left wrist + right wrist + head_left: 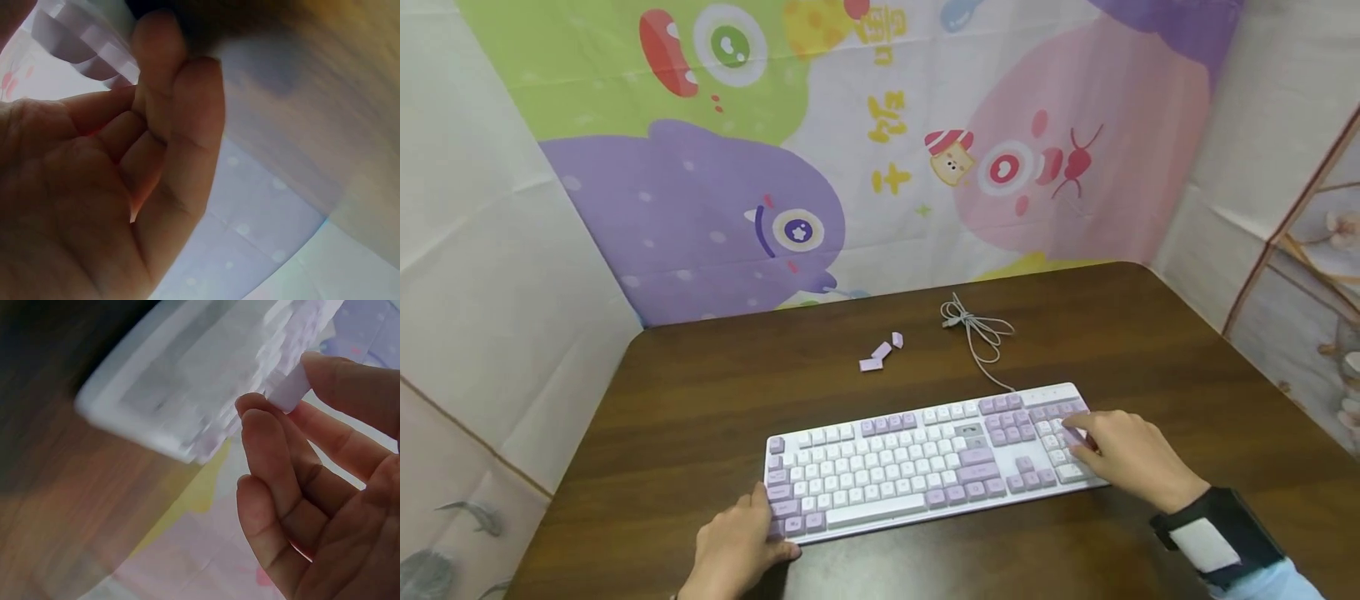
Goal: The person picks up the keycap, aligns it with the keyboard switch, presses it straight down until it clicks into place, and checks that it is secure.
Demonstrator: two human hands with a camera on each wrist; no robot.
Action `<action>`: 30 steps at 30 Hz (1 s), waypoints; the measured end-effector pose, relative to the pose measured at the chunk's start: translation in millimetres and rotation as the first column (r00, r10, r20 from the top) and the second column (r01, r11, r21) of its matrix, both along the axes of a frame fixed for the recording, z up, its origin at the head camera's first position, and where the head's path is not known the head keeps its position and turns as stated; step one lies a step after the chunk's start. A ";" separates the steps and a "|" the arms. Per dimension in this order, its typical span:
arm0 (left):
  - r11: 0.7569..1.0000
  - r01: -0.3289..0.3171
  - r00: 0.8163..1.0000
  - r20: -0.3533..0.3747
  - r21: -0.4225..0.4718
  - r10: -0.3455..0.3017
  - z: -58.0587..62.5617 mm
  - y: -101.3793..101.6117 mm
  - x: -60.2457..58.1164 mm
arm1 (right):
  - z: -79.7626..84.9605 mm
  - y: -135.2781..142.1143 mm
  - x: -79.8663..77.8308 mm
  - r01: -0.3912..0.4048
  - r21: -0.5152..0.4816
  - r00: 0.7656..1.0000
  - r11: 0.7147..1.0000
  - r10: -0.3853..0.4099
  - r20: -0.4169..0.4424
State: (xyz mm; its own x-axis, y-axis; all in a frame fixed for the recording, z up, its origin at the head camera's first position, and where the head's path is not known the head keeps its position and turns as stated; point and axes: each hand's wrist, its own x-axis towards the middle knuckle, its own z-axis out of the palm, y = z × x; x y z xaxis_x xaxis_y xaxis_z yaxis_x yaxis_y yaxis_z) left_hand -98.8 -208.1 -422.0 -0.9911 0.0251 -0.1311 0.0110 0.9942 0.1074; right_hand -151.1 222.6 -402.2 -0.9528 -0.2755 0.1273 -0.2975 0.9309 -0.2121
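Note:
A white and lavender keyboard (880, 510) lies at a slant on the brown table. My left hand (733, 542) grips its near left corner, thumb at the front edge and fingers along the left side. The left wrist view shows those fingers curled beside lavender keys (81, 40). Over the number pad at the right end is my right hand (1138, 457). Its thumb and index finger pinch a lavender keycap (290, 390), clearest in the right wrist view. Whether that keycap touches the keyboard I cannot tell.
Behind the keyboard several loose lavender keycaps (872, 365) lie on the table (700, 400). To their right is a coiled white cable (981, 329) that runs to the keyboard's back edge. A cartoon-printed cloth (880, 233) hangs behind the table.

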 end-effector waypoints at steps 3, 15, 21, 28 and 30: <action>1.000 -0.017 1.000 0.000 -0.024 0.017 4.7 4.9 -0.3 | 1.9 11.9 1.6 0.017 -0.011 1.000 1.000 -0.017 -0.013; 0.819 0.543 0.783 -0.241 -0.183 -0.573 45.7 148.4 -19.4 | -10.3 32.7 1.3 0.095 -0.074 0.995 0.993 -0.093 0.036; 0.625 0.730 0.645 -0.024 -0.279 -0.764 47.1 233.3 -33.7 | -13.6 30.5 1.7 0.165 -0.078 0.984 0.983 -0.160 0.073; 0.587 0.762 0.623 0.065 -0.273 -0.779 26.6 299.8 -52.8 | -11.8 31.1 9.1 0.254 -0.033 0.963 0.967 -0.250 0.097; 0.588 0.762 0.623 0.060 -0.273 -0.780 19.9 310.7 -55.0 | -12.5 32.7 11.3 0.264 -0.028 0.960 0.964 -0.260 0.105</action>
